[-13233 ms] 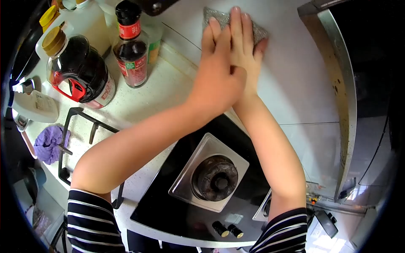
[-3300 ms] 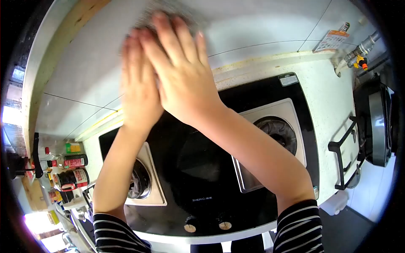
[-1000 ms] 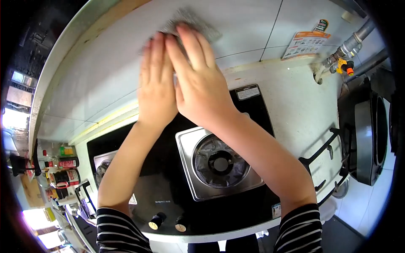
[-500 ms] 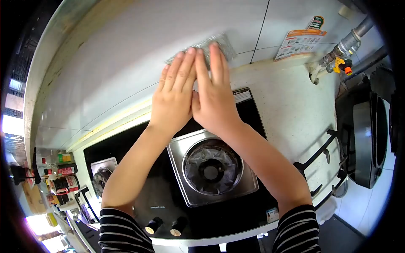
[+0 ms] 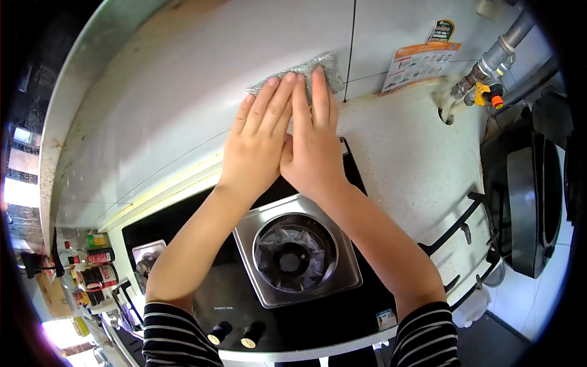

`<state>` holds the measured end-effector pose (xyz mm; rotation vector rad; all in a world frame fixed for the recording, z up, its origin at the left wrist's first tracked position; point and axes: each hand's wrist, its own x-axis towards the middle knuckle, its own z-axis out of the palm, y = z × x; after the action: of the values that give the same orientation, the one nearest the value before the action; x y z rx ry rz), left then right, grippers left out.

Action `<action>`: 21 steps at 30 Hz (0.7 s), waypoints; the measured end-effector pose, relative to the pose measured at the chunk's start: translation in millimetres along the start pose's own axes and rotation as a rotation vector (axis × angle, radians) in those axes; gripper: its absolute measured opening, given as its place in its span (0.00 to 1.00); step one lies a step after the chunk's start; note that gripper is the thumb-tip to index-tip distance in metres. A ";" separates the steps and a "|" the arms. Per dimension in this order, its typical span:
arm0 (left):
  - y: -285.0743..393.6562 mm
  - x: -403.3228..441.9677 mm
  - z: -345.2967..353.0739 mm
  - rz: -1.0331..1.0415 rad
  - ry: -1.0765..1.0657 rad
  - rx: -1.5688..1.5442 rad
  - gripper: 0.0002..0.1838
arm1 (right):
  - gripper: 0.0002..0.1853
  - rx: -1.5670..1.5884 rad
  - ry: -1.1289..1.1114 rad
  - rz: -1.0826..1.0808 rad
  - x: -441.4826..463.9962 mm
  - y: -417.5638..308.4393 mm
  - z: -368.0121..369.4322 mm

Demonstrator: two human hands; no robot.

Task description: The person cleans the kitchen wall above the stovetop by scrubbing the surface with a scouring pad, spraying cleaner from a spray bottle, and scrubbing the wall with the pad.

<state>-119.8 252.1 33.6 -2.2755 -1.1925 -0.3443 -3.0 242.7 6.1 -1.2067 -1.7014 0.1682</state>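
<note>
My left hand [image 5: 254, 144] and my right hand [image 5: 315, 144] lie flat side by side, fingers stretched up and thumbs overlapping. Under their fingertips, a silvery mesh cleaning cloth [image 5: 332, 64] is pressed against the white tiled wall [image 5: 202, 73]. The fingers cover part of the cloth; neither hand is wrapped around it. Below my forearms is a black gas stove [image 5: 214, 269] with its steel burner [image 5: 290, 260] bare of its grate.
To the right, a black pot support [image 5: 455, 226] rests on the white counter [image 5: 397, 159]. Beyond it stands a dark pan [image 5: 523, 208]. A gas pipe with a yellow valve [image 5: 482, 93] rises at the back right. Bottles [image 5: 98, 275] stand at left; a range hood edge [image 5: 67, 104] overhangs.
Both hands and the cloth have slid right along the wall, close to the vertical tile seam. The camera view has shifted slightly to the right.
</note>
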 end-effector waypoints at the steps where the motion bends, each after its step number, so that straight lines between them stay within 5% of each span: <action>1: 0.4 2.3 -3.9 0.002 -0.024 0.014 0.34 | 0.37 0.050 0.038 0.018 1.8 -5.8 -1.1; 9: -6.1 76.4 -25.0 -0.100 0.505 0.038 0.30 | 0.33 -0.102 0.378 -0.350 81.6 -6.9 -46.3; 11: -1.1 86.9 -38.7 -0.033 0.273 -0.040 0.38 | 0.34 -0.166 0.313 -0.158 84.5 -4.3 -55.4; 13: -1.6 93.9 -27.9 0.116 0.342 0.078 0.32 | 0.37 -0.111 0.433 -0.147 75.4 19.9 -37.9; 16: 13.2 77.8 -5.9 0.196 0.230 0.047 0.31 | 0.41 -0.072 0.334 0.026 35.0 37.7 -15.2; 21: 17.8 24.3 12.0 0.262 -0.144 0.126 0.33 | 0.42 0.060 0.054 0.210 -15.4 37.7 8.4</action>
<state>-91.6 267.3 28.7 -2.3393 -0.9374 -0.0065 14.4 252.7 -30.4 -1.3322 -1.5119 0.3090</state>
